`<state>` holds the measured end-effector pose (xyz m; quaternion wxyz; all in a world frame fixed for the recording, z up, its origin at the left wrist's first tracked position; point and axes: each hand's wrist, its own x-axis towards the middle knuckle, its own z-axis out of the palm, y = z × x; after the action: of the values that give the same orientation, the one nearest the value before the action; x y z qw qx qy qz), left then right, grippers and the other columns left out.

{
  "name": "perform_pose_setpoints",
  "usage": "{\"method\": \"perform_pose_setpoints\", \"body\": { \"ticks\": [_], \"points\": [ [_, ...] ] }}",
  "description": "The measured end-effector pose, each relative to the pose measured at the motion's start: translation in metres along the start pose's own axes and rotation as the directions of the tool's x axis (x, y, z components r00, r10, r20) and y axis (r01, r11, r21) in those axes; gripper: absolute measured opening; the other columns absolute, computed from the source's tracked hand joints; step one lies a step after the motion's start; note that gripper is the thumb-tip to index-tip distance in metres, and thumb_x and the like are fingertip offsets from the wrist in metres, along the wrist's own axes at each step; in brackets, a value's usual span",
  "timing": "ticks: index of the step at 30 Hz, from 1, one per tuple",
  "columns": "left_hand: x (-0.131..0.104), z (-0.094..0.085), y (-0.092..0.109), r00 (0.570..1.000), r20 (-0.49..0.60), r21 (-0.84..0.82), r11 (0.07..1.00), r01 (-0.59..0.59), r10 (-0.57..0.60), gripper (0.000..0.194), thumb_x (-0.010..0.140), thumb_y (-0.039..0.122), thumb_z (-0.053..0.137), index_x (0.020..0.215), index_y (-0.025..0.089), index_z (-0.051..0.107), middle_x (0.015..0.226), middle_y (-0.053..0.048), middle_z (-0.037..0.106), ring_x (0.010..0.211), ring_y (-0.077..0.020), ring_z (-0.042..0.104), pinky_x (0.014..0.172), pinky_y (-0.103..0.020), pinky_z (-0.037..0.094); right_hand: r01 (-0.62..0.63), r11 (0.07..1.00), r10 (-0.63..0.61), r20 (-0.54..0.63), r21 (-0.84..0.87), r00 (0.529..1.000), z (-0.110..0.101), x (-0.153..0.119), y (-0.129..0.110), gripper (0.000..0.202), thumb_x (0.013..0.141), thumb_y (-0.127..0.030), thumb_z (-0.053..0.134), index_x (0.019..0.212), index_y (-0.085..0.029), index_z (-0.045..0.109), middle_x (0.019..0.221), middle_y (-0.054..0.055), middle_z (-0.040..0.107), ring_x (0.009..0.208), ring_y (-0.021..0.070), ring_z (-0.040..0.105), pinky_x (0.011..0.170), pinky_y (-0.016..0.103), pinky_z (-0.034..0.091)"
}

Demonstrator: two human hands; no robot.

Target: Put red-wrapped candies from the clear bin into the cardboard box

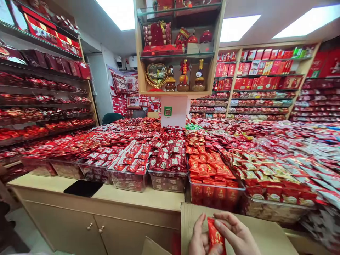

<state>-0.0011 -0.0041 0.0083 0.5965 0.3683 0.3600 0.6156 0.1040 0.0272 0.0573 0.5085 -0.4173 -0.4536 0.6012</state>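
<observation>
We hold a small red foil packet with gold print (215, 236) at the bottom of the view, above a brown cardboard box flap (265, 233) and in front of the pale wooden counter (117, 194). Left hand (199, 240): fingers curled round the packet's lower left edge, thumb up along the side; grip closed on it. Right hand (237, 235): fingertips pinch the packet's upper right edge; grip also closed on it. The packet stands approx. upright, tilted a little.

Handling, as we judge it: light, thin, soft, crinkly wrapper; surface glossy, so prob. slippery. Contents not visible. Best hold is at the sealed edges, w/ light pressure, not across the middle.

Behind, clear plastic bins (168, 180) heaped w/ red sweets packets stand in a row on the counter. A flat black pad (83, 188) lies on the counter's left part, well apart from the hands.
</observation>
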Motion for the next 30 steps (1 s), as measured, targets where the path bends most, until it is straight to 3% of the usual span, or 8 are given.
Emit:
{"method": "perform_pose_setpoints", "body": {
  "ticks": [7,11,15,18,21,24,27,30],
  "points": [
    [-0.01,0.024,0.06,1.0,-0.025,-0.097,0.995,-0.015,0.012,0.074,0.072,0.025,0.065,0.132,0.019,0.023,0.108,-0.011,0.066,0.095,-0.019,0.062,0.081,-0.031,0.049,0.175,0.984,-0.176,-0.062,-0.035,0.982,0.005,-0.002,-0.034,0.031,0.07,-0.04,0.063,0.092,-0.018,0.059,0.096,0.008,0.065,0.083,0.0173,0.058,0.067,0.028,0.046],
    [-0.005,0.028,0.061,0.997,-0.064,-0.072,0.996,-0.056,0.051,0.07,0.073,0.023,0.063,0.132,0.025,0.025,0.117,-0.009,0.061,0.104,-0.0204,0.059,0.084,-0.032,0.049,0.175,0.981,-0.178,-0.031,-0.089,0.984,-0.004,-0.009,-0.025,0.027,0.069,-0.036,0.065,0.088,-0.017,0.058,0.09,0.008,0.064,0.073,0.0158,0.057,0.06,0.027,0.047],
    [0.001,0.028,0.045,0.997,-0.068,-0.014,1.0,-0.021,0.02,0.054,0.069,0.024,0.065,0.12,0.024,0.046,0.124,-0.007,0.057,0.111,-0.0211,0.054,0.089,-0.03,0.047,0.293,0.915,-0.279,0.088,-0.278,0.956,-0.016,-0.016,-0.011,0.017,0.075,-0.029,0.058,0.088,-0.019,0.058,0.09,0.008,0.062,0.083,0.0189,0.058,0.067,0.03,0.048],
    [0.007,0.023,0.03,0.994,-0.108,-0.011,1.0,-0.001,-0.001,0.047,0.064,0.024,0.066,0.109,0.021,0.057,0.124,-0.008,0.057,0.116,-0.0235,0.05,0.093,-0.031,0.044,0.516,0.694,-0.449,0.258,-0.502,0.855,-0.026,-0.017,-0.008,0.012,0.081,-0.02,0.049,0.089,-0.02,0.057,0.098,0.009,0.06,0.092,0.019,0.056,0.075,0.031,0.048],
    [0.012,0.02,0.02,0.988,-0.126,-0.079,0.994,0.074,-0.084,0.056,0.06,0.018,0.064,0.115,0.02,0.053,0.117,-0.009,0.063,0.113,-0.0242,0.052,0.093,-0.033,0.043,0.718,0.337,-0.581,0.465,-0.61,0.668,-0.034,-0.013,-0.007,0.025,0.076,-0.018,0.053,0.101,-0.02,0.053,0.114,0.012,0.055,0.101,0.0216,0.052,0.083,0.036,0.047],
    [0.013,0.024,0.023,0.981,-0.097,-0.127,0.98,0.152,-0.165,0.061,0.057,0.017,0.065,0.116,0.018,0.052,0.109,-0.012,0.067,0.105,-0.0247,0.058,0.087,-0.033,0.047,0.792,0.033,-0.62,0.609,-0.609,0.494,-0.039,-0.006,-0.011,0.027,0.076,-0.019,0.054,0.102,-0.018,0.05,0.11,0.013,0.059,0.094,0.0216,0.053,0.076,0.035,0.05],
    [0.013,0.027,0.036,0.979,-0.095,-0.066,0.983,0.172,-0.178,0.058,0.059,0.033,0.071,0.115,0.023,0.055,0.122,-0.01,0.059,0.102,-0.0237,0.06,0.077,-0.029,0.05,0.816,-0.067,-0.665,0.636,-0.574,0.392,-0.041,0.001,-0.023,0.014,0.08,-0.013,0.048,0.092,-0.019,0.049,0.091,0.007,0.067,0.076,0.0161,0.055,0.063,0.028,0.05],
    [0.02,0.016,0.048,0.979,-0.16,0.182,0.971,0.153,-0.124,0.058,0.065,0.056,0.061,0.114,0.026,0.056,0.115,-0.008,0.064,0.091,-0.02,0.064,0.065,-0.026,0.052,0.813,-0.089,-0.684,0.629,-0.575,0.37,-0.044,0.013,-0.05,0.015,0.077,-0.006,0.048,0.085,-0.018,0.048,0.088,0.004,0.068,0.071,0.0142,0.054,0.062,0.026,0.048]
  ]
}}
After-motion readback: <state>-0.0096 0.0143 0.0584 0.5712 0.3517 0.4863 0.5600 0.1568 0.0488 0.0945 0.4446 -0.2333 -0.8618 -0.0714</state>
